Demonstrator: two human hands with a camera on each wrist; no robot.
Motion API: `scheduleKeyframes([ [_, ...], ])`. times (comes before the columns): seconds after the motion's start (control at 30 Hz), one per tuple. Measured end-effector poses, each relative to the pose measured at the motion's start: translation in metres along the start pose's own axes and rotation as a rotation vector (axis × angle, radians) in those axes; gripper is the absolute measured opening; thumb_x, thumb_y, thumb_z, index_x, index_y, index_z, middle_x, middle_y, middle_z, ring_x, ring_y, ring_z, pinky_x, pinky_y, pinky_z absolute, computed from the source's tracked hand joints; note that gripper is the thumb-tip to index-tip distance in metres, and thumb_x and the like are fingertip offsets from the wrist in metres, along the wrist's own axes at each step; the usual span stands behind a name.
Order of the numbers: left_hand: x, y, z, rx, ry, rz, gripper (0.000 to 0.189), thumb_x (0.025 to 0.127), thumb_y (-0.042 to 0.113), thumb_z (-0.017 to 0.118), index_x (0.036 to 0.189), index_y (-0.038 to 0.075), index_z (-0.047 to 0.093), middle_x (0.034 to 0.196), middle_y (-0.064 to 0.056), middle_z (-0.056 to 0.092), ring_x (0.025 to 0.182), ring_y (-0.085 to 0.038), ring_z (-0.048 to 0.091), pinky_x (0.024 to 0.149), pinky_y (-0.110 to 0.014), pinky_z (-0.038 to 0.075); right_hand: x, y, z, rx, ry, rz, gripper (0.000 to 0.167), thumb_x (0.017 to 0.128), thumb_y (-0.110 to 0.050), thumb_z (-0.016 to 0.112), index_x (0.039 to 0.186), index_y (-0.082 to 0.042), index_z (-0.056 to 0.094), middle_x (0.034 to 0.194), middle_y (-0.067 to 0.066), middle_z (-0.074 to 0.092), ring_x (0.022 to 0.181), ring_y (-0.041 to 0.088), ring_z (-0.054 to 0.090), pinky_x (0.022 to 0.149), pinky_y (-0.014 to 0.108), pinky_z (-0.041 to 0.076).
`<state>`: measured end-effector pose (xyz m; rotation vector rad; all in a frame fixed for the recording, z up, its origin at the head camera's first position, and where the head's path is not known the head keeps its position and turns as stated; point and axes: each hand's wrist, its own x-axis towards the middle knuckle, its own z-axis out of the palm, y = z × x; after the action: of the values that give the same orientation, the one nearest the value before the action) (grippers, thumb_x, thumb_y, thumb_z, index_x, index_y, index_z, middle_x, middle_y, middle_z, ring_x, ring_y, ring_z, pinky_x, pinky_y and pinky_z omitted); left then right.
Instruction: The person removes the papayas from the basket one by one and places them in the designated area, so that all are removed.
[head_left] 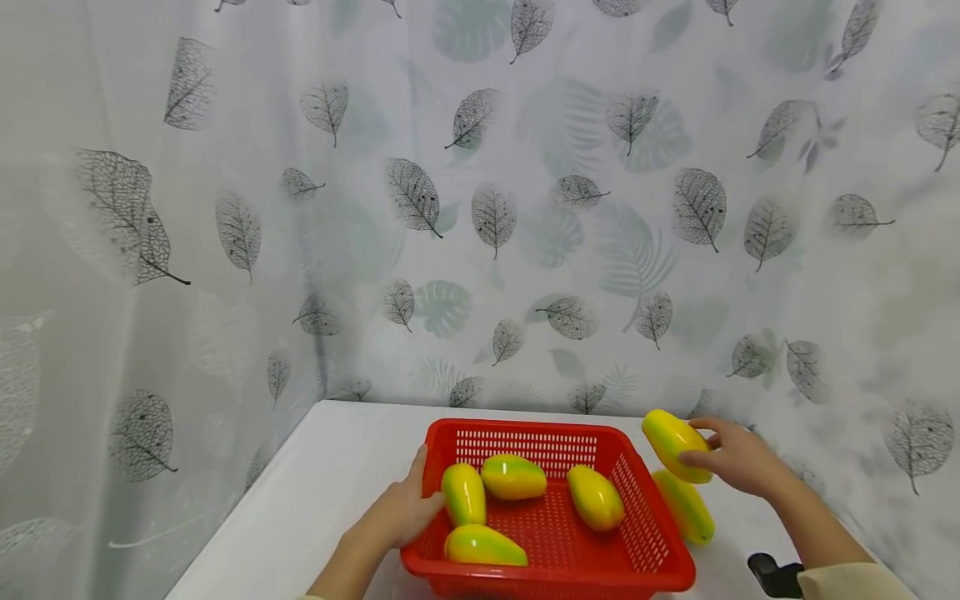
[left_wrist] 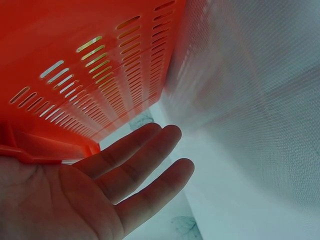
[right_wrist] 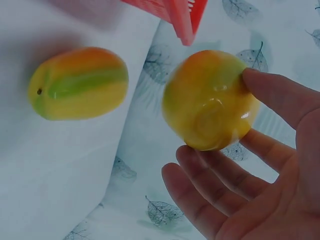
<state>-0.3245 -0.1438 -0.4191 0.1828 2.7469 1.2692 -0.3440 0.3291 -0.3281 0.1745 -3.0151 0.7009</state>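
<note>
A glossy yellow-green mango (head_left: 677, 446) is pinched between the thumb and fingertips of my right hand (head_left: 738, 457), raised beside the basket's right rim. In the right wrist view the held mango (right_wrist: 210, 102) shows its rounded end towards the camera. Another mango (head_left: 686, 507) lies on the table just outside the basket, below the held one. My left hand (head_left: 405, 510) holds the left rim of the red plastic basket (head_left: 551, 575), thumb over the edge. Its other fingers extend along the outer wall in the left wrist view. Several mangoes (head_left: 596, 498) lie inside the basket.
The basket stands on a white table (head_left: 330, 467). A curtain with a leaf print (head_left: 480, 208) hangs behind and at both sides of the table. A black object (head_left: 775, 575) shows near my right sleeve (head_left: 851, 582).
</note>
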Motion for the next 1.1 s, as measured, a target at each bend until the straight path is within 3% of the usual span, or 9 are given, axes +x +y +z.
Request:
scheduleKeyframes([
  [0.5, -0.002, 0.001, -0.001, -0.004, 0.005, 0.003, 0.096, 0.092, 0.025, 0.061, 0.166, 0.008, 0.004, 0.097, -0.012, 0.07, 0.062, -0.022, 0.071, 0.061, -0.041, 0.064, -0.003, 0.018, 0.002, 0.0, -0.011, 0.121, 0.084, 0.089, -0.045, 0.074, 0.139, 0.015, 0.043, 0.112, 0.036, 0.063, 0.089, 0.032, 0.067, 0.078, 0.055, 0.061],
  [1.1, 0.001, 0.007, -0.006, 0.022, 0.012, -0.003, 0.093, 0.094, 0.027, 0.059, 0.167, 0.011, 0.003, 0.091, -0.01, 0.068, 0.06, -0.02, 0.069, 0.059, -0.038, 0.063, -0.004, 0.05, 0.002, -0.023, -0.025, 0.211, 0.091, 0.088, -0.049, 0.073, 0.138, 0.019, 0.04, 0.116, 0.041, 0.059, 0.092, 0.037, 0.065, 0.08, 0.055, 0.061],
])
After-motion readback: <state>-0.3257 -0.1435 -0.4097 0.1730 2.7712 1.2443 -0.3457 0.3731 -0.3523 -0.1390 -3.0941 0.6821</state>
